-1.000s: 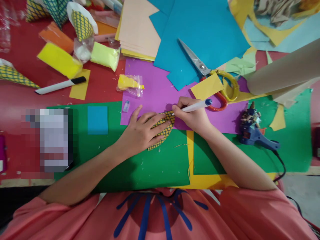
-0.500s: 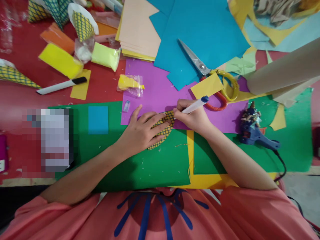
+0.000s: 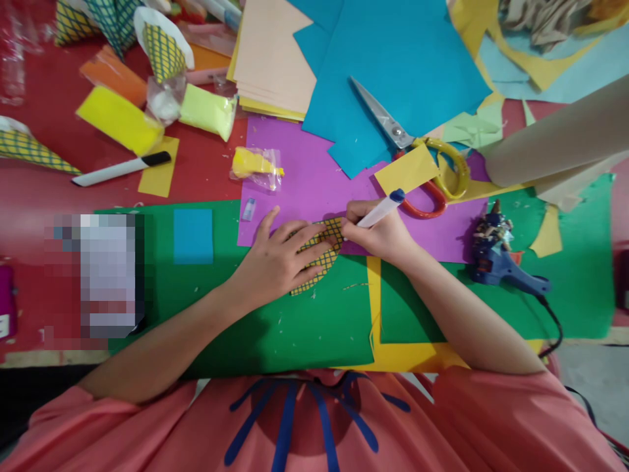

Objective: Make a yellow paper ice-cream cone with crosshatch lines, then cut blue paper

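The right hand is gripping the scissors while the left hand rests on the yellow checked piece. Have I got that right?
Not quite: in the head view, the right hand is holding a white pen with a blue end; the scissors lie apart from it. The left hand does rest on the yellow checked piece.

Scissors (image 3: 397, 133) block beyond right hand (image 3: 378, 229), glue gun (image 3: 506, 267) rightward; near part of green sheet (image 3: 304, 337) passable.

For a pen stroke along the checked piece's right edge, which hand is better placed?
Probably the right hand: it holds the white pen beside that edge of the checked piece. The left hand lies spread over the piece, so it looks better suited to steadying.
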The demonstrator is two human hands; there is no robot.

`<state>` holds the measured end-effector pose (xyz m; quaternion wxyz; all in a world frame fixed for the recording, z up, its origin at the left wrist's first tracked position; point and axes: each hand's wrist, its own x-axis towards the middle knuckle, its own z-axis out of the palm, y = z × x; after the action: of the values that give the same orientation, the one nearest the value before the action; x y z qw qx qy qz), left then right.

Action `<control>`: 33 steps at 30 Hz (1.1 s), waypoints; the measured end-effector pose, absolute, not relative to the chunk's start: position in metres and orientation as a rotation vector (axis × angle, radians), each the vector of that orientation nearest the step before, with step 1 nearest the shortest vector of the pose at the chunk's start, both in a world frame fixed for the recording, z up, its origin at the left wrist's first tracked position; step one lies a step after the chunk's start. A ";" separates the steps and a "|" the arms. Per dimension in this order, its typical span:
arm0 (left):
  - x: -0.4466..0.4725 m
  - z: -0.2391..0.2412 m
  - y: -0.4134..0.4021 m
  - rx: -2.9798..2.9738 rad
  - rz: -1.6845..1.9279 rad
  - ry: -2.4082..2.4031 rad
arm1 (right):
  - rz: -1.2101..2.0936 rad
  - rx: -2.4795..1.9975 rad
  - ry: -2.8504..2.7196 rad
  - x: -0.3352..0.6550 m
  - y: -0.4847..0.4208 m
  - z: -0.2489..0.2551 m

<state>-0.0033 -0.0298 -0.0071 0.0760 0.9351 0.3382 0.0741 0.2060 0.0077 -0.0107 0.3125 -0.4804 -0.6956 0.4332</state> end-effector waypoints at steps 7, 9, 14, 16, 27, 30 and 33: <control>-0.004 -0.008 -0.030 2.773 0.230 1.012 | 1.158 -1.297 -1.442 0.208 0.010 -0.008; -0.004 -0.008 -0.030 2.765 0.231 1.011 | 1.094 -1.319 -1.470 0.207 0.010 -0.010; -0.004 -0.008 -0.030 2.732 0.240 0.972 | 1.036 -1.348 -1.601 0.205 0.010 -0.012; -0.004 -0.008 -0.029 2.717 0.230 0.968 | 1.021 -1.364 -1.612 0.204 0.011 -0.012; -0.004 -0.009 -0.029 2.706 0.222 0.970 | 0.990 -1.367 -1.666 0.203 0.012 -0.014; -0.003 -0.008 -0.029 2.697 0.222 0.974 | 0.977 -1.342 -1.688 0.203 0.012 -0.014; -0.003 -0.008 -0.029 2.697 0.231 0.975 | 0.986 -1.335 -1.700 0.203 0.012 -0.014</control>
<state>-0.0032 -0.0293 -0.0080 0.1319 0.9292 0.3359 0.0796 0.2032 0.0123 -0.0142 0.3736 -0.5214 -0.6636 0.3849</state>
